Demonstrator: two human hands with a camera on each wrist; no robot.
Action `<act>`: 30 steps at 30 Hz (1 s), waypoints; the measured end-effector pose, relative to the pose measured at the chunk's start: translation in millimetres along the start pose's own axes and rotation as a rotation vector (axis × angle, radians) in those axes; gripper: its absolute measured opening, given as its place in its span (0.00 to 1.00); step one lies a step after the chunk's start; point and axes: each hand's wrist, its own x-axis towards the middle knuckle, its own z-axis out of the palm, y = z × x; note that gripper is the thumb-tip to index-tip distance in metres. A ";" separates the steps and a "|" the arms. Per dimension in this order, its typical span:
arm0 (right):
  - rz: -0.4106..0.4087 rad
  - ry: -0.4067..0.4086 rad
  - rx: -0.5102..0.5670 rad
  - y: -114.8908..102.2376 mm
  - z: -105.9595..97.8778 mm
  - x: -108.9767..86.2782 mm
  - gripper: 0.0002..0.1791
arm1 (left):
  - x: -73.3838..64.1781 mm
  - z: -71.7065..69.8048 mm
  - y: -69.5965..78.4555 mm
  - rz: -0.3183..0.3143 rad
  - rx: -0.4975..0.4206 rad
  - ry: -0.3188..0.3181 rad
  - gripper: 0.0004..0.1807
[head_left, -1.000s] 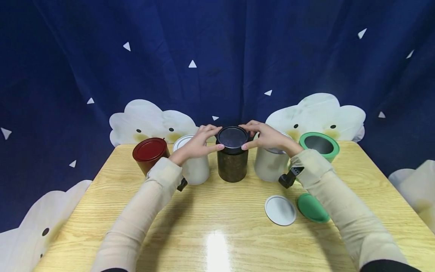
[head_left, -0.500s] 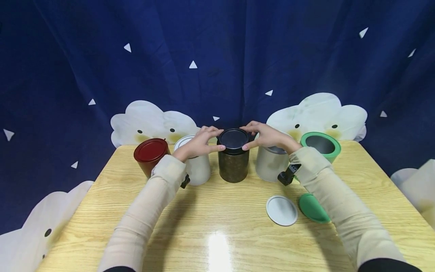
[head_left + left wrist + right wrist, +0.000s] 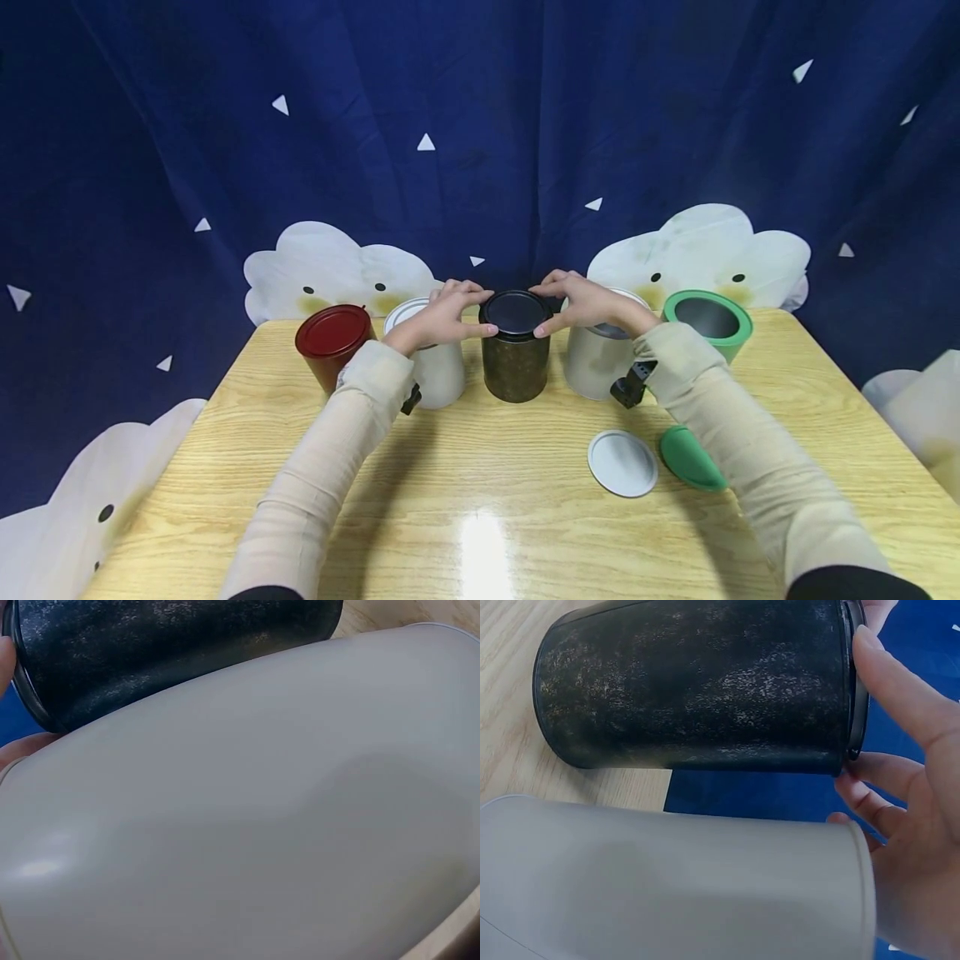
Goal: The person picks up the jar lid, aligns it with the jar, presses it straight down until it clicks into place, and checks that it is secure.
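In the head view a black lid sits at the mouth of a dark speckled can, mid-row at the back of the table. My left hand holds the lid's left edge between thumb and fingers. Opposite it, my right hand grips the right edge the same way. The right wrist view shows the lid at the can's rim with my thumb against it. Most of my left hand is hidden in the left wrist view by a white can.
A red lidded can and the white can stand left of the dark one. To the right are a pale can and an open green can. A white lid and a green lid lie on the table in front.
Between both hands, the black lid has come down a little onto the dark can. The other cans and loose lids have stayed in place.
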 end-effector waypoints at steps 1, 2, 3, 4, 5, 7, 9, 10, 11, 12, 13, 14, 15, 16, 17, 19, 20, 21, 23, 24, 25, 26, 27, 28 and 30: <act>0.000 0.000 -0.003 0.4 0.0 0.3 0.41 | 0.4 0.0 0.1 -0.004 0.007 -0.005 0.36; 0.001 -0.001 -0.005 0.9 0.1 0.8 0.41 | 0.7 0.0 0.0 -0.007 0.012 -0.010 0.36; 0.000 -0.001 -0.009 1.6 0.2 1.2 0.41 | 0.9 0.1 0.0 -0.011 0.012 -0.015 0.36; -0.001 0.000 -0.011 1.9 0.2 1.6 0.41 | 1.1 0.2 0.0 -0.014 0.012 -0.018 0.35; -0.003 0.000 -0.013 2.3 0.4 2.0 0.41 | 1.2 0.3 -0.1 -0.017 0.010 -0.020 0.35; 0.001 -0.001 -0.015 2.6 0.8 2.3 0.41 | 1.1 0.6 -0.5 -0.026 0.003 -0.024 0.35; 0.003 -0.004 -0.024 2.5 1.5 2.3 0.41 | 1.0 1.0 -0.9 -0.033 -0.007 -0.028 0.35; 0.003 -0.004 -0.027 2.3 1.8 2.1 0.41 | 1.0 1.1 -1.0 -0.035 -0.011 -0.028 0.35; 0.004 -0.003 -0.032 2.1 2.0 1.8 0.41 | 1.0 1.4 -1.2 -0.036 -0.014 -0.028 0.35; 0.004 -0.002 -0.035 1.6 2.2 1.4 0.41 | 0.9 1.5 -1.2 -0.038 -0.017 -0.028 0.35; 0.004 0.000 -0.039 1.2 2.2 0.9 0.41 | 1.0 1.8 -1.3 -0.038 -0.022 -0.028 0.35; 0.005 0.001 -0.040 0.8 2.3 0.4 0.41 | 1.1 2.0 -1.3 -0.039 -0.025 -0.027 0.35; 0.006 0.002 -0.042 0.6 2.5 0.2 0.41 | 1.0 2.2 -1.4 -0.039 -0.028 -0.026 0.35; 0.007 0.003 -0.044 0.3 2.5 -0.2 0.41 | 0.9 2.4 -1.5 -0.041 -0.031 -0.026 0.35; 0.006 0.003 -0.046 0.0 2.6 -0.6 0.42 | 0.8 2.6 -1.6 -0.043 -0.034 -0.025 0.35; 0.008 0.001 -0.046 -0.2 3.1 -1.1 0.42 | 0.5 2.9 -1.9 -0.045 -0.041 -0.024 0.36; 0.010 0.000 -0.048 -0.3 3.2 -1.2 0.42 | 0.3 3.1 -2.0 -0.045 -0.043 -0.022 0.36; 0.006 0.001 -0.051 -0.3 3.4 -1.3 0.42 | 0.2 3.2 -2.2 -0.045 -0.045 -0.022 0.36; 0.001 0.001 -0.055 -0.6 3.4 -1.7 0.42 | 0.2 3.4 -2.4 -0.043 -0.044 -0.019 0.36; 0.000 0.002 -0.058 -0.8 3.3 -1.9 0.42 | 0.3 3.6 -2.5 -0.040 -0.042 -0.016 0.36; -0.001 0.003 -0.060 -0.9 3.2 -2.1 0.42 | 0.4 3.7 -2.6 -0.038 -0.040 -0.011 0.36; -0.005 0.004 -0.062 -0.8 3.1 -2.1 0.42 | 0.5 3.9 -2.6 -0.036 -0.037 -0.007 0.36; -0.009 0.005 -0.063 -0.9 2.9 -2.3 0.42 | 0.7 4.1 -2.4 -0.035 -0.036 0.001 0.35; -0.008 0.006 -0.062 -0.7 2.8 -2.3 0.42 | 0.7 4.2 -2.3 -0.033 -0.034 0.009 0.35; -0.006 0.012 -0.058 -0.1 2.7 -2.6 0.41 | 1.0 4.6 -1.9 -0.030 -0.034 0.023 0.33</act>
